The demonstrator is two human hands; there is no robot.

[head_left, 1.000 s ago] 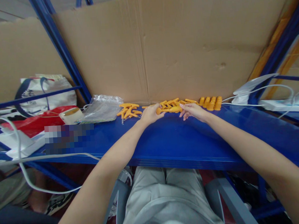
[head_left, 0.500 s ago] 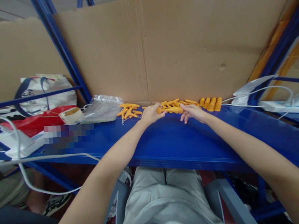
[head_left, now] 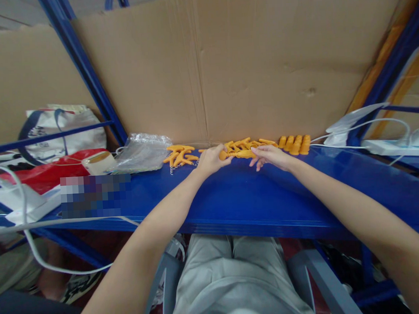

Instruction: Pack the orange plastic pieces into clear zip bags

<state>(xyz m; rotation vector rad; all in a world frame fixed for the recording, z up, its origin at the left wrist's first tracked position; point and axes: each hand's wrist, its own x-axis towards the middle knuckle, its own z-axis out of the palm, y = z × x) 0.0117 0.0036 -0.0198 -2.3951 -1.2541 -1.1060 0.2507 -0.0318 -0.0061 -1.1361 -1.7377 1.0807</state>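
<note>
My left hand (head_left: 212, 160) is closed, thumb and fingers pinching the rounded left end of an orange plastic piece (head_left: 223, 155). Its right part (head_left: 243, 154) reaches toward my right hand (head_left: 272, 156), whose thumb and forefinger are closed at that end while the other fingers curl loosely below. Whether it is one piece or two joined ones, I cannot make out. Just behind lie several more orange plastic parts (head_left: 242, 143). Left of my left hand is a pile of orange corkscrew handles (head_left: 179, 155) with thin metal spirals. Orange tapered sleeves (head_left: 295, 145) stand in rows beyond my right hand.
A clear plastic bag (head_left: 142, 153) lies left on the blue table (head_left: 246, 197), near a red bag (head_left: 56, 172) and white power strip (head_left: 39, 203). Cardboard (head_left: 261, 65) walls the back. White cables (head_left: 349, 145) run at right. Another person's leg shows lower left.
Both hands stay almost in place on the orange piece. The right fingers shift slightly left, and the view moves a little.
</note>
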